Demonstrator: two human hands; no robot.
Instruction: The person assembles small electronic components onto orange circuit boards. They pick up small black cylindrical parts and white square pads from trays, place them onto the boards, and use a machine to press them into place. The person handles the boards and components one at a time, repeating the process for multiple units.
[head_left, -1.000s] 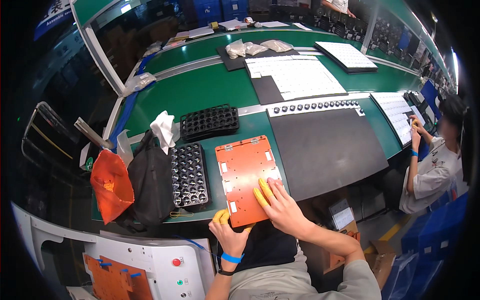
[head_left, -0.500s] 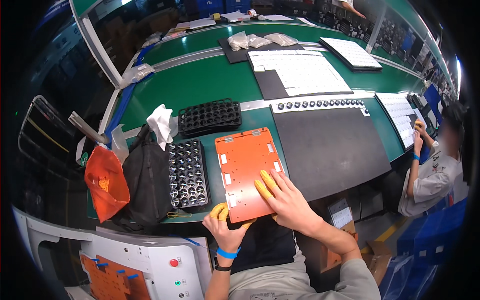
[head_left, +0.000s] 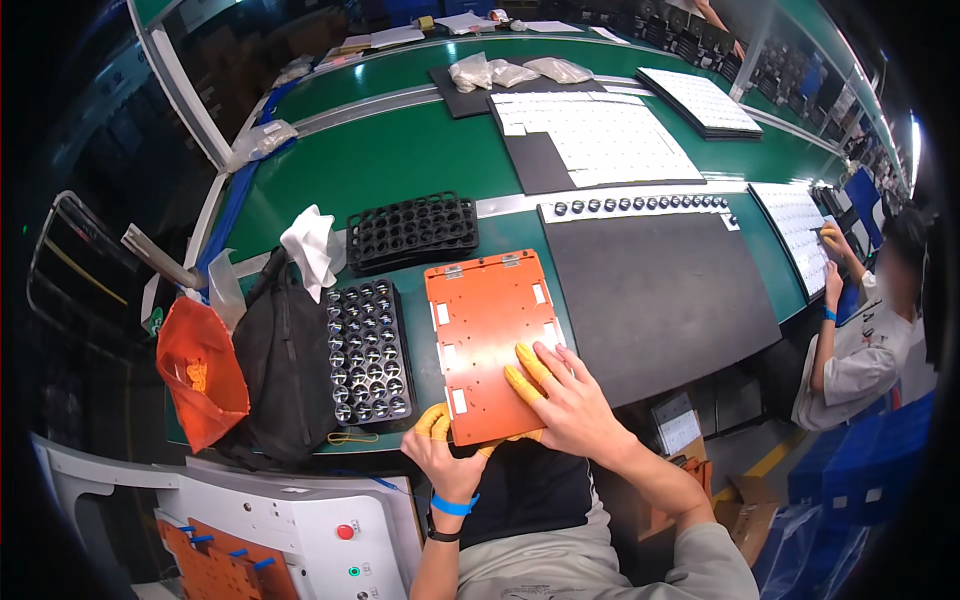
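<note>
An orange hinged plate (head_left: 490, 330) with small holes, white rectangular patches and metal hinges at its far edge lies in front of me, its near end at the table edge. My left hand (head_left: 447, 465), with yellow finger cots, is closed round the near left corner. My right hand (head_left: 575, 405) presses two yellow-capped fingers on the top face near the right edge; its thumb is mostly hidden at the near edge. Left of the plate stands a black tray (head_left: 370, 350) filled with round black parts that have shiny tops. A dark mat (head_left: 660, 300) lies to the right.
A row of round black parts on a white strip (head_left: 640, 204) lines the mat's far edge. Empty black trays (head_left: 412, 232), a black bag (head_left: 285, 360) and an orange pouch (head_left: 200, 375) are at left. A co-worker (head_left: 860, 340) handles a white sheet at right.
The view has shifted slightly, so the table items sit a little farther left. Both hands keep their places on the orange plate.
</note>
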